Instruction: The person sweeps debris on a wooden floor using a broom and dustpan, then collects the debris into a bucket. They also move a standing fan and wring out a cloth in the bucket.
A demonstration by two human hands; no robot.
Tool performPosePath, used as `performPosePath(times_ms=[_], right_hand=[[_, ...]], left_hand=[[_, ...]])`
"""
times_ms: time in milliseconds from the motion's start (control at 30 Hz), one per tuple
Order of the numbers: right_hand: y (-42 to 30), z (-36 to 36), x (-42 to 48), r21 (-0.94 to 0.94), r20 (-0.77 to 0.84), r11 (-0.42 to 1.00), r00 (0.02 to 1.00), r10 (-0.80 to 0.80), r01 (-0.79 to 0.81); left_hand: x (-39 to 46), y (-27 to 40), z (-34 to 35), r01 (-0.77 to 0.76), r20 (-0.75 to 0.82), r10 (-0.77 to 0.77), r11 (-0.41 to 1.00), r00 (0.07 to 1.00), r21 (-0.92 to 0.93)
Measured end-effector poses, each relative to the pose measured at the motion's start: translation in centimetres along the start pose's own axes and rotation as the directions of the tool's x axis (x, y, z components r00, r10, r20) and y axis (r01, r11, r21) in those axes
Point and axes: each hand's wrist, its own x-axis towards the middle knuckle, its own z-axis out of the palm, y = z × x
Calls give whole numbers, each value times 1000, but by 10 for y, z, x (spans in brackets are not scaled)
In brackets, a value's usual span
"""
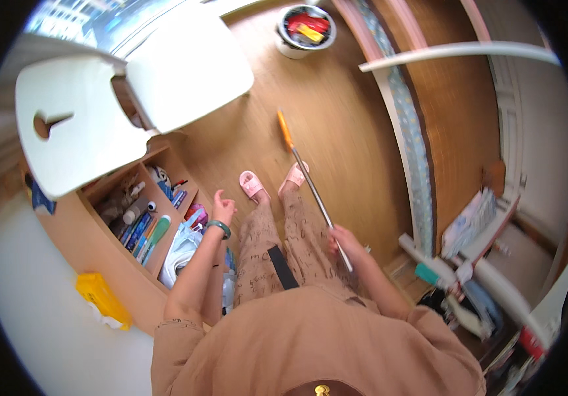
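My right hand [346,241] is closed around the metal handle [316,193] of a long tool. Its narrow orange head [285,129] lies over the wooden floor, beyond my feet; the blurred view does not settle what kind of tool it is. My left hand [223,207] holds nothing, its fingers apart and partly bent, beside the open shelves at the left. A green bangle [219,228] is on that wrist. My feet are in pink slippers [252,184], and the handle passes over the right one.
Wooden shelves [192,198] with books and small items stand at left, near a white chair [190,74]. A yellow tissue pack [102,299] lies on the white surface. A filled bin [293,49] stands ahead. A bed frame [402,148] and a cluttered rack [492,292] are at right.
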Motion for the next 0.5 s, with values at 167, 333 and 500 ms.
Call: performPosePath(times_ms=[167,333,500], right_hand=[[-65,9,24,336,257,940,954,-153,60],[-130,-8,95,786,309,596,940,-146,-166],[-119,-92,110,898,277,407,932,-232,-166]], left_hand=[[-52,29,43,91,220,-87,996,972,-7],[-85,67,81,181,220,-178,983,959,6],[-105,99,126,175,276,-196,979,941,101]])
